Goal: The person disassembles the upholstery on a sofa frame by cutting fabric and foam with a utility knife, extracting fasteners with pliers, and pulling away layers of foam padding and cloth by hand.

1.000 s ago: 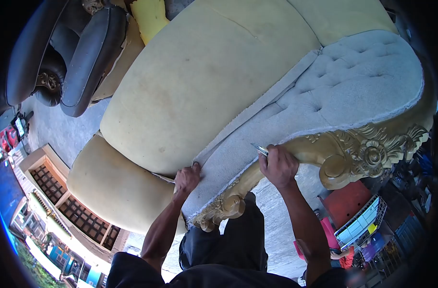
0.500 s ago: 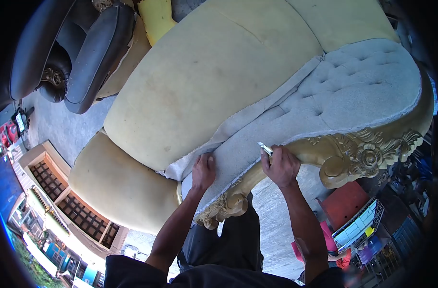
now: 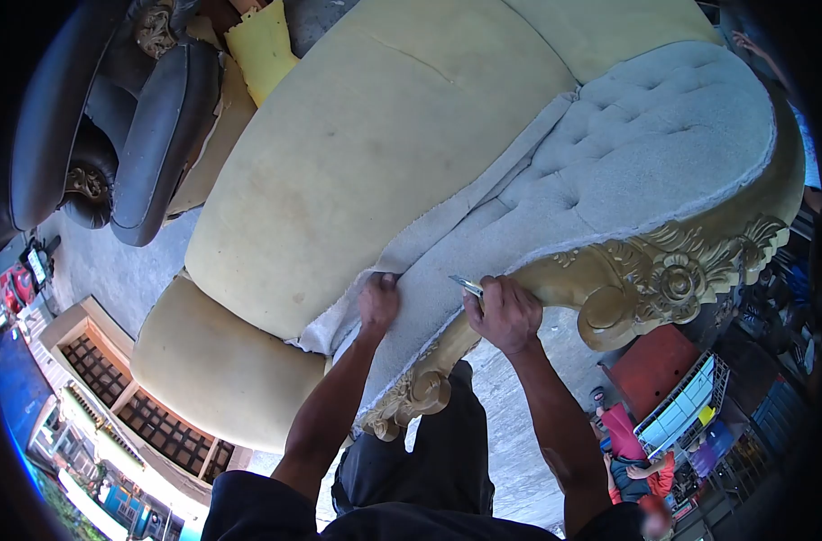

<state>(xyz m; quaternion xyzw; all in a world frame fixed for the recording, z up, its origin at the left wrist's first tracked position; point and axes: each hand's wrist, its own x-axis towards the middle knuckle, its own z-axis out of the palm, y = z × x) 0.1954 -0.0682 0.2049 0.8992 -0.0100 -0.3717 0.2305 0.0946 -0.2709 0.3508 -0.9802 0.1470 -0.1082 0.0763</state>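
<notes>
A large sofa stands before me, with yellowish foam (image 3: 339, 171) and light grey upholstery fabric (image 3: 600, 180) that is button-tufted at the upper right. A loose strip of that fabric (image 3: 460, 207) runs along the foam's edge. My left hand (image 3: 378, 303) is closed on this strip, its fingers curled at the fold; the fingertips are partly hidden. In my right hand (image 3: 506, 314) is a utility knife (image 3: 468, 285), its blade pointing up and left over the fabric. That hand rests by the gold carved wooden frame (image 3: 609, 311), near the fabric's frayed edge.
Dark leather armchair parts (image 3: 163, 144) stand at upper left beside yellow foam (image 3: 260, 52). A wooden frame with woven webbing (image 3: 131, 388) lies at left. At lower right are a seated person (image 3: 629, 451), a wire basket (image 3: 686, 406) and a red-brown panel (image 3: 652, 368).
My view has shifted slightly. My right hand with the knife has moved a little left, closer to my left hand, and the blade lies flatter. My left hand stays at the fabric fold.
</notes>
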